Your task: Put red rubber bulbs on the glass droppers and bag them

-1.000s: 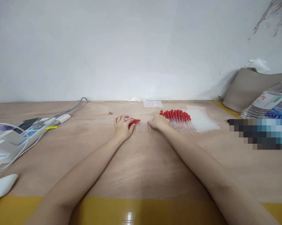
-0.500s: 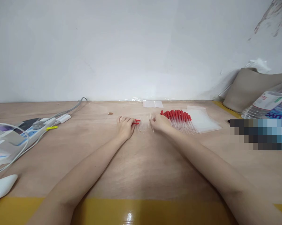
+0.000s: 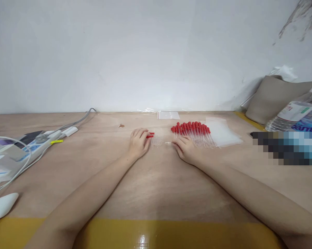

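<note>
My left hand [image 3: 138, 141] rests on the wooden table [image 3: 156, 180] with its fingers curled over the red bulbs of a few glass droppers [image 3: 156, 137] lying in a small row. My right hand [image 3: 185, 148] lies just right of that row, fingers pinched on a single clear dropper tube [image 3: 169, 143] that points left. Behind my right hand a larger row of red-capped droppers [image 3: 193, 132] lies on the table.
Clear plastic bags [image 3: 223, 135] lie right of the droppers, and one small bag [image 3: 168, 115] lies near the wall. A power strip with cables [image 3: 28, 145] sits at left, a white mouse [image 3: 2, 205] at front left. A water bottle [image 3: 296, 112] and grey cushion [image 3: 272, 97] stand at right.
My right hand has drawn back toward me and to the right, away from the small row, uncovering more of the big dropper row. My left hand stayed in place.
</note>
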### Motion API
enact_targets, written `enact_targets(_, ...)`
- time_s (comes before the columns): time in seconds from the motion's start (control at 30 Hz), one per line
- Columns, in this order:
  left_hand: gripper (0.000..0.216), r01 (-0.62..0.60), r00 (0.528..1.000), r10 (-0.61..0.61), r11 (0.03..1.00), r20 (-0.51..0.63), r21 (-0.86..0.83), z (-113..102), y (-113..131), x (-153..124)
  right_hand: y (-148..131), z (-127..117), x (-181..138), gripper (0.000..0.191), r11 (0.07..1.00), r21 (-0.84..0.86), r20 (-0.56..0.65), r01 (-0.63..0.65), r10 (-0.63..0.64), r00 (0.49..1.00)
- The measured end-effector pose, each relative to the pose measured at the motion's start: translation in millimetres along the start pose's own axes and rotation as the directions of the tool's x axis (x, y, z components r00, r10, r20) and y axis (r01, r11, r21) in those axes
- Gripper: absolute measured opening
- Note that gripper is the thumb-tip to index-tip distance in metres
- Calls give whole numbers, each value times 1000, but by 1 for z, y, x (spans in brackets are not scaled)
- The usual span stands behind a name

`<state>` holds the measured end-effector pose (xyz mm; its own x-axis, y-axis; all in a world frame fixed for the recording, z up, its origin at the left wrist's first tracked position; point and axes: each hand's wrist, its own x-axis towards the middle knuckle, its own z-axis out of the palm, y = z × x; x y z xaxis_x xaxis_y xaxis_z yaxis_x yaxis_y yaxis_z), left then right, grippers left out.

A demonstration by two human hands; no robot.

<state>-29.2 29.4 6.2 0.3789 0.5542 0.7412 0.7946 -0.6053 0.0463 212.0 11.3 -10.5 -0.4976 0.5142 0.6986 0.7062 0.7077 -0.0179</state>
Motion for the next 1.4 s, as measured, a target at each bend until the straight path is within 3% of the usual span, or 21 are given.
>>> enact_targets(0.2, 17, -171, 984, 174, 984, 45, -52, -5, 23, -12, -1, 0, -2, 29, 989, -9, -26, 150, -151, 988)
enact_targets(0.47, 19, -210, 975, 210, 978, 73, -19, 1, 25, -11, 1, 3, -3, 34, 977, -31, -63, 209, -211, 975)
enact_targets(0.7, 16, -169, 983, 180, 962, 31, -212, 4, 29, -11, -6, 1, 2, 30, 962, -11, -99, 274, -273, 957)
enact_targets(1.0, 18, -209, 972, 235, 885, 13, -417, 0, 29, -13, -1, 2, 1, 33, 937, 151, -130, 315, -297, 946)
enact_targets(1.23, 13, -281, 948, 318, 881, 35, -381, 1, 29, -13, 1, -2, 5, 30, 902, 23, -118, 431, -426, 897)
enact_targets(1.4, 14, -310, 946, 323, 909, 3, -277, 2, 31, -13, -7, -5, 5, 30, 918, -67, -102, 390, -395, 913)
